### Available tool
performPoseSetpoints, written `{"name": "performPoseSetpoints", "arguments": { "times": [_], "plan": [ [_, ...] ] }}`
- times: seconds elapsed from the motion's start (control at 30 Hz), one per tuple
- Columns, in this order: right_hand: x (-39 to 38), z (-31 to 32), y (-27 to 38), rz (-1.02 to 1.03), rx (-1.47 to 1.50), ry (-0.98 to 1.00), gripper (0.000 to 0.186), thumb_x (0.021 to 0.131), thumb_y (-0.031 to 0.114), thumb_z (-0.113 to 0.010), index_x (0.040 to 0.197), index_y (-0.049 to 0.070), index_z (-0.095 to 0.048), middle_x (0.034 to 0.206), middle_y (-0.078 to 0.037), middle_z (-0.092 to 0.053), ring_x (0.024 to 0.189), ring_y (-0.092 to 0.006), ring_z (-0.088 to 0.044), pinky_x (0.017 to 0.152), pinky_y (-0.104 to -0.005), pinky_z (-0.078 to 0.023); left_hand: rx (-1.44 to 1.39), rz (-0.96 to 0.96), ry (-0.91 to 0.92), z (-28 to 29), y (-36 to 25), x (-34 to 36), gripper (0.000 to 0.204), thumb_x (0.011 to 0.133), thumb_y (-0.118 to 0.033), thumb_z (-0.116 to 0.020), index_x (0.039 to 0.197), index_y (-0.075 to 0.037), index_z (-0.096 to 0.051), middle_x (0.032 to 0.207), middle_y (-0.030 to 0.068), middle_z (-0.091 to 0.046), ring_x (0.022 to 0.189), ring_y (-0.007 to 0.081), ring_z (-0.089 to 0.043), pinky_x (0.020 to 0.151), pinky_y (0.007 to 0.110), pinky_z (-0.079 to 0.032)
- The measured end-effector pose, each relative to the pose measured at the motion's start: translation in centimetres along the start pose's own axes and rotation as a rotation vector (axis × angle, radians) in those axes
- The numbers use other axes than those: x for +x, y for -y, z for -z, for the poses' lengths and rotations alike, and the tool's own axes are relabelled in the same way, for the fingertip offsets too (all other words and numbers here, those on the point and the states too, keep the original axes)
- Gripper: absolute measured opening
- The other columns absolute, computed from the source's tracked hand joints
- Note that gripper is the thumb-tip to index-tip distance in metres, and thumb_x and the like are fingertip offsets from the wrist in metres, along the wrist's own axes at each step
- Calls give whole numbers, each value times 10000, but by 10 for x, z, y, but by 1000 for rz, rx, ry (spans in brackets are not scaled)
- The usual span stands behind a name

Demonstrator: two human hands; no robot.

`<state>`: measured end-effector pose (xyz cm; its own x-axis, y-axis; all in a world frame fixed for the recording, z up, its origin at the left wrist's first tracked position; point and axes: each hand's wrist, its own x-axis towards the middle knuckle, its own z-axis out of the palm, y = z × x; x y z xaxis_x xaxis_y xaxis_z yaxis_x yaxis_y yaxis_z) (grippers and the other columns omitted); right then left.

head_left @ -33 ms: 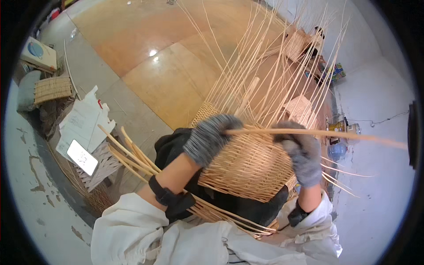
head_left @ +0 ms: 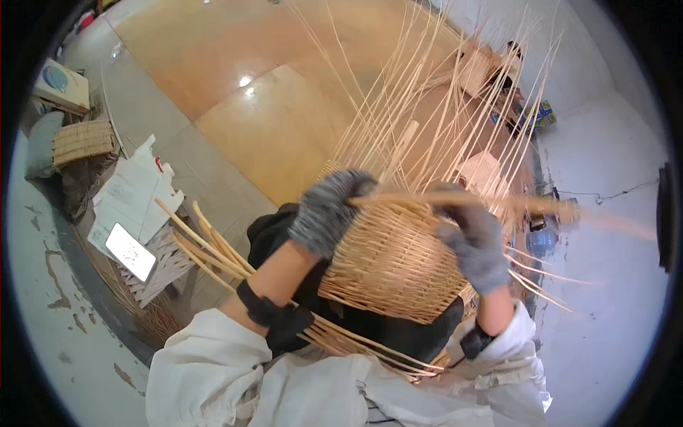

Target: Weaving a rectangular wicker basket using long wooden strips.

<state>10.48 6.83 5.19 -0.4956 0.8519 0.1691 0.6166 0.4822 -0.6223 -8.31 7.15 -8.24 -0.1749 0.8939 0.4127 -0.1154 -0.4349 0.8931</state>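
A woven wicker basket (head_left: 398, 267) rests in my lap on a black cloth (head_left: 377, 331), with many long willow rods (head_left: 434, 135) standing up and fanning out from its far side. My left hand (head_left: 331, 213), in a grey knit glove, is closed round the left end of a thicker willow rod (head_left: 405, 199). This rod runs level above the basket and past the right side, where motion blurs it. My right hand (head_left: 473, 238), also gloved, grips the same rod further along, its fingers curled and partly hidden. More loose rods (head_left: 213, 252) lie across my lap under the left forearm.
On the left, a lit phone (head_left: 131, 252) lies on a woven strip seat (head_left: 167, 260) beside white board sheets (head_left: 135, 188). A small wicker piece (head_left: 84, 142) is behind them. To the right, a blue water bottle (head_left: 542, 242) stands by the wall (head_left: 605, 285).
Both hands have shifted slightly left with the rod. The right hand's fingers have loosened a little, and the rod's right part is more blurred and tilts slightly lower.
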Motion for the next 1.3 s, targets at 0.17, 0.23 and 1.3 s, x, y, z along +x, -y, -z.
{"name": "performPoseSetpoints", "arguments": {
  "times": [0.17,0.23,1.3],
  "plan": [
    [17,-57,-56,245,-693,182,520,665,298,-683,1083,36,-519,1070,-156,-515,992,-342,-479,865,-405,-390,434,198,276,11,27,9,422,703,-156,-695,1086,-71,-542,1021,138,-560,899,232,-549,780,309,-472],
    [16,-69,-68,294,-677,189,539,659,310,-684,1086,28,-513,1069,-155,-510,984,-341,-482,867,-411,-383,461,111,277,9,33,3,496,663,-212,-726,1098,-72,-535,1027,141,-557,935,257,-539,820,329,-450],
    [82,-2,-45,-453,417,-235,190,814,172,-582,907,15,-530,727,-70,-590,620,-125,-576,548,-226,-479,438,339,816,0,32,34,612,673,-491,-658,962,40,-559,894,206,-578,893,282,-550,788,360,-435]
  ]
}}
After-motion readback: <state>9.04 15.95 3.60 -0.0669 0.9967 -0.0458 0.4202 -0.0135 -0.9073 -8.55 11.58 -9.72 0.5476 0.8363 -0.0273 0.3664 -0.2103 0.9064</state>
